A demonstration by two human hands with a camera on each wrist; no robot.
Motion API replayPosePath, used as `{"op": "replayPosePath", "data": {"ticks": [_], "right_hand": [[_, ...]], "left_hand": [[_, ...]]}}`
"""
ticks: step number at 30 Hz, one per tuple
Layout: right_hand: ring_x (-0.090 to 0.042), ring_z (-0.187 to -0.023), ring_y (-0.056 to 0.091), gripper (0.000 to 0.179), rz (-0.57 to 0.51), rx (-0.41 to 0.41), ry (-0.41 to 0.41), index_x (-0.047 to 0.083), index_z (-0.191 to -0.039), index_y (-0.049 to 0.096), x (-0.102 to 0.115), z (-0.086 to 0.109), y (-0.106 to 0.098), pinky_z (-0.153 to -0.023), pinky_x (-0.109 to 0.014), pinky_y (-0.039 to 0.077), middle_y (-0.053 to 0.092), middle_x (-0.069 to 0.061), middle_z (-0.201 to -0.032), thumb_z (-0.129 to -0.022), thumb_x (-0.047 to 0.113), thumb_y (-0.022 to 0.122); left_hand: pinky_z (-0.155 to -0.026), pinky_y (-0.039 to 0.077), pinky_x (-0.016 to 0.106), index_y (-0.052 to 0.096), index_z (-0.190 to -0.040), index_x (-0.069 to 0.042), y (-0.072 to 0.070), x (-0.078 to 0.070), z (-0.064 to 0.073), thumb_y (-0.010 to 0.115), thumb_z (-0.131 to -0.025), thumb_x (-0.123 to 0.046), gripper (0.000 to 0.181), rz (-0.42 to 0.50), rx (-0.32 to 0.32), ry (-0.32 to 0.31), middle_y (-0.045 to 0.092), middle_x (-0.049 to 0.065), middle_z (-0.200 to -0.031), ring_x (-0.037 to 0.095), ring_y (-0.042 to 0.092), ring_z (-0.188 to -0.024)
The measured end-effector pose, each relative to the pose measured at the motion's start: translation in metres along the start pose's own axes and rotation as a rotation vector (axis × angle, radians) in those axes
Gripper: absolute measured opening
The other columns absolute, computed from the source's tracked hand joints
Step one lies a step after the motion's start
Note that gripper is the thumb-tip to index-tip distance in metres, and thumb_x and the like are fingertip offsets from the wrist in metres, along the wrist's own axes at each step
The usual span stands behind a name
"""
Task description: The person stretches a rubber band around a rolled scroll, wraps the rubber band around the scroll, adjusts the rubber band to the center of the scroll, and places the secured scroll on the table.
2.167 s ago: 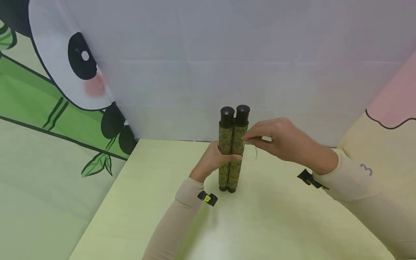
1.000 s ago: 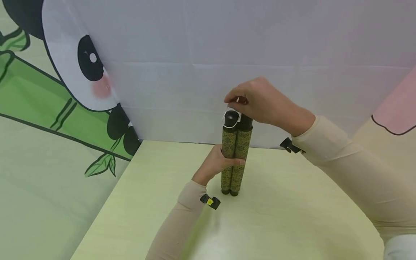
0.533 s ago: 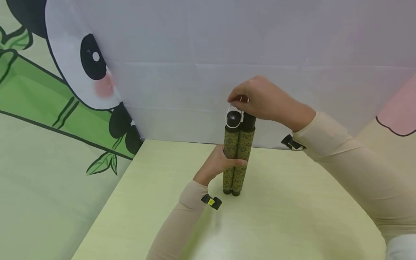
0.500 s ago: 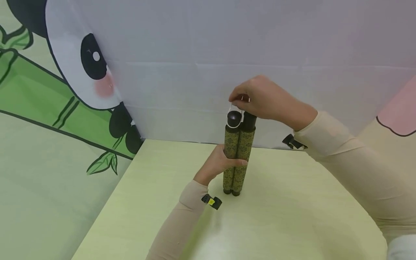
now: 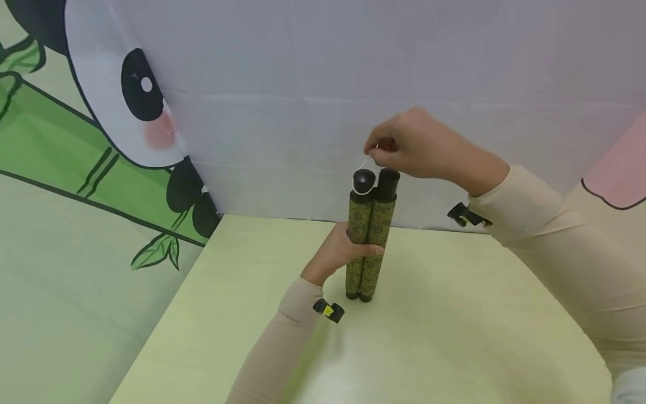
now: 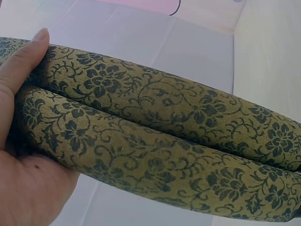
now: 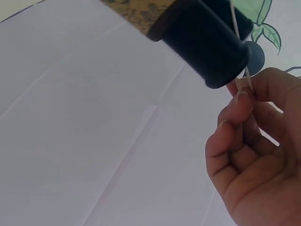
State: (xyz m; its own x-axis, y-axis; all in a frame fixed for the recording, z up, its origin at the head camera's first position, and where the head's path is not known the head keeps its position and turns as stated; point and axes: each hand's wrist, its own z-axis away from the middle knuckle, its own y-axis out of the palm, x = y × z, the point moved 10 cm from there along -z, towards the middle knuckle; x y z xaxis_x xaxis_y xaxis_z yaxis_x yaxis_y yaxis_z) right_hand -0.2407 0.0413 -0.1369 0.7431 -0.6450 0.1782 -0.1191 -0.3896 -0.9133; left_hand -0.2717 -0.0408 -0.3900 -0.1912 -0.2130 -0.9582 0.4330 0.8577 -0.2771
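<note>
A scroll (image 5: pixel 359 219) rolled up on two rollers stands upright over the table, covered in green-gold brocade with dark flowers. Dark knobs (image 5: pixel 388 184) cap both rollers. Around its middle my left hand (image 5: pixel 337 252) holds the pair side by side, the thumb lying across the front; in the left wrist view the brocade (image 6: pixel 155 155) fills most of the picture. A thin white string (image 5: pixel 362 193) loops round the left knob. Above the knobs, my right hand (image 5: pixel 419 145) pinches the string's upper part between thumb and fingertips, which the right wrist view shows beside a knob (image 7: pixel 207 44).
The pale yellow table (image 5: pixel 262 314) spreads under both arms. A white cloth backdrop (image 5: pixel 303 129) rises behind it, with a printed panda face and bamboo (image 5: pixel 45 123) at the left. Small black cameras sit on both wrists.
My right hand has gone from the scroll's right side to above its top, and the string now loops round the left knob. Lately the hand has shifted slightly up and right. The left grip stays.
</note>
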Motion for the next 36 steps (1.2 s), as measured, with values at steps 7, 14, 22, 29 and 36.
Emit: {"op": "replayPosePath", "data": {"ticks": [7, 14, 22, 29, 36], "right_hand": [[-0.017, -0.069, 0.059, 0.026, -0.023, 0.011, 0.068, 0.008, -0.105, 0.079, 0.002, 0.0, -0.013, -0.067, -0.035, 0.045, 0.074, -0.004, -0.089, -0.098, 0.007, 0.054], [-0.014, -0.072, 0.063, 0.024, -0.061, 0.046, 0.1, 0.009, -0.105, 0.079, -0.005, 0.004, -0.004, -0.068, -0.035, 0.049, 0.075, -0.003, -0.09, -0.099, 0.008, 0.056], [-0.014, -0.08, 0.067, 0.017, -0.091, 0.035, 0.075, 0.008, -0.104, 0.079, -0.004, 0.005, 0.006, -0.075, -0.038, 0.053, 0.075, -0.002, -0.093, -0.1, 0.012, 0.062], [-0.016, -0.082, 0.068, 0.018, -0.077, 0.031, 0.069, 0.006, -0.105, 0.078, -0.004, 0.006, 0.006, -0.075, -0.039, 0.054, 0.075, -0.005, -0.095, -0.1, 0.01, 0.061], [-0.017, -0.083, 0.068, 0.018, -0.059, 0.038, 0.101, 0.006, -0.106, 0.078, -0.012, 0.014, 0.001, -0.078, -0.041, 0.054, 0.075, -0.006, -0.096, -0.101, 0.012, 0.062]], "left_hand": [[-0.088, 0.053, 0.038, 0.07, -0.112, -0.012, -0.003, -0.005, -0.003, 0.089, -0.081, -0.033, 0.042, 0.009, 0.005, 0.018, 0.071, 0.002, -0.105, 0.018, 0.066, -0.1], [-0.091, 0.052, 0.038, 0.068, -0.117, -0.011, -0.005, -0.002, 0.005, 0.089, -0.081, -0.028, 0.045, 0.034, 0.002, 0.007, 0.071, 0.003, -0.108, 0.018, 0.065, -0.101], [-0.089, 0.052, 0.039, 0.069, -0.115, -0.012, -0.004, 0.001, 0.006, 0.089, -0.08, -0.03, 0.045, 0.015, -0.007, -0.005, 0.071, 0.002, -0.108, 0.018, 0.065, -0.101], [-0.087, 0.052, 0.037, 0.069, -0.112, -0.011, 0.003, -0.001, 0.004, 0.089, -0.081, -0.029, 0.042, 0.038, 0.022, 0.011, 0.07, 0.003, -0.104, 0.018, 0.065, -0.096], [-0.088, 0.052, 0.039, 0.07, -0.112, -0.012, 0.002, -0.001, 0.003, 0.089, -0.08, -0.03, 0.042, 0.025, 0.008, -0.005, 0.071, 0.002, -0.105, 0.018, 0.066, -0.098]]}}
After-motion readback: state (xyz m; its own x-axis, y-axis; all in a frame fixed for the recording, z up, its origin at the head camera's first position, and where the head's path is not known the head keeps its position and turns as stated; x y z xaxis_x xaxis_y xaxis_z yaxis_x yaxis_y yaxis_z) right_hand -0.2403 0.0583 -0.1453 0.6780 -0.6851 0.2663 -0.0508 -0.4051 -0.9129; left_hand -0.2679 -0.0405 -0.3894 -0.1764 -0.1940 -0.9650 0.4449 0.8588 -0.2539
